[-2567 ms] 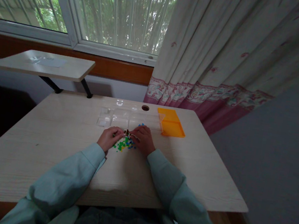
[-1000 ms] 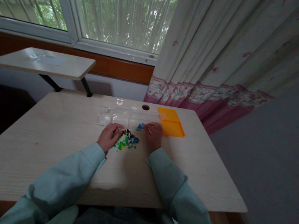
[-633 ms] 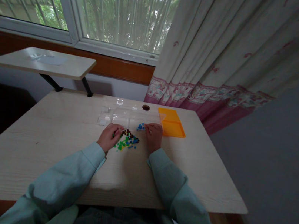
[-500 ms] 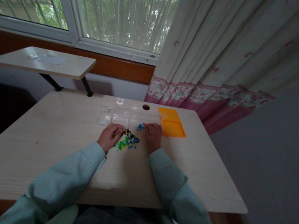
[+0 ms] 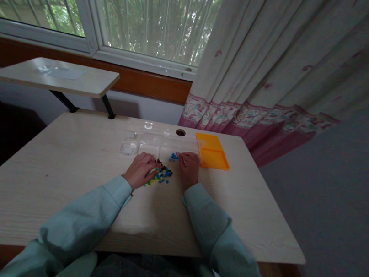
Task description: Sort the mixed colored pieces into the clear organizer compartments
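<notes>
A loose pile of tiny coloured pieces [image 5: 163, 172], green, yellow, blue and dark brown, lies on the table. My left hand [image 5: 141, 170] reaches over the pile's left side, palm down, fingers stretched out and touching the pieces. It covers part of the green ones. Just beyond is a clear plastic compartment tray [image 5: 150, 139]. Small blue pieces [image 5: 173, 157] sit in its front right part. Beside them my right hand [image 5: 189, 167] is closed in a pinch; whatever is between the fingertips is too small to make out.
An orange two-part tray [image 5: 214, 158] lies right of the clear tray. Behind them the table [image 5: 77, 178] has a round cable hole [image 5: 180, 133]. A raised shelf [image 5: 58, 75] stands at the back left, and a curtain [image 5: 246, 73] hangs behind the back right edge.
My left hand has moved right from the pile's edge to over it, and its fingers have gone from a pinch to stretched out. My right hand has stayed almost still.
</notes>
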### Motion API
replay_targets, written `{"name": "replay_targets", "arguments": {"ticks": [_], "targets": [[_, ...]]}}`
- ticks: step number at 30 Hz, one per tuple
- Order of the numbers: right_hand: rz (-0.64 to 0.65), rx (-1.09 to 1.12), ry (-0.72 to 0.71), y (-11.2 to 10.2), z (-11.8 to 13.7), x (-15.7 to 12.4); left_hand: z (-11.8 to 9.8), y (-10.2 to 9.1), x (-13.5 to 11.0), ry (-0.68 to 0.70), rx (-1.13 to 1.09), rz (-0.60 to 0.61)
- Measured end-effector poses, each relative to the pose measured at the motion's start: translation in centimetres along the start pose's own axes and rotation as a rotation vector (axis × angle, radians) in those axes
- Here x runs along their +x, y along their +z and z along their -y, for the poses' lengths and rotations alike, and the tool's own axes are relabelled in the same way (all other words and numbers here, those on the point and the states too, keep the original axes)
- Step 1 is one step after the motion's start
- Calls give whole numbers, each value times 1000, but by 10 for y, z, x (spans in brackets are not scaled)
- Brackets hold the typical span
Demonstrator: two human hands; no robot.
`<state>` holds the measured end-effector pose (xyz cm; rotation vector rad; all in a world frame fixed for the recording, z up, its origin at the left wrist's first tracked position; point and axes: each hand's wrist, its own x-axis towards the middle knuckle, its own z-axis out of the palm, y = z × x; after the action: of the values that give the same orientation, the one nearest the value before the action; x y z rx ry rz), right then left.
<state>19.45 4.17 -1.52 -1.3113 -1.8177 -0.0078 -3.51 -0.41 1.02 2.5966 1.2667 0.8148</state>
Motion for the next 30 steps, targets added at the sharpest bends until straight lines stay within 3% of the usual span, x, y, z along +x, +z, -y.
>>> {"name": "replay_targets", "arguments": {"ticks": [7, 20, 30], "targets": [[-9, 11, -17, 0, 0, 0, -4, 4, -1, 15, 48, 69], [1, 40, 8, 0, 2, 0, 5, -4, -6, -61, 59, 54], [12, 48, 15, -1, 4, 0, 6, 3, -6, 57, -36, 88]]}}
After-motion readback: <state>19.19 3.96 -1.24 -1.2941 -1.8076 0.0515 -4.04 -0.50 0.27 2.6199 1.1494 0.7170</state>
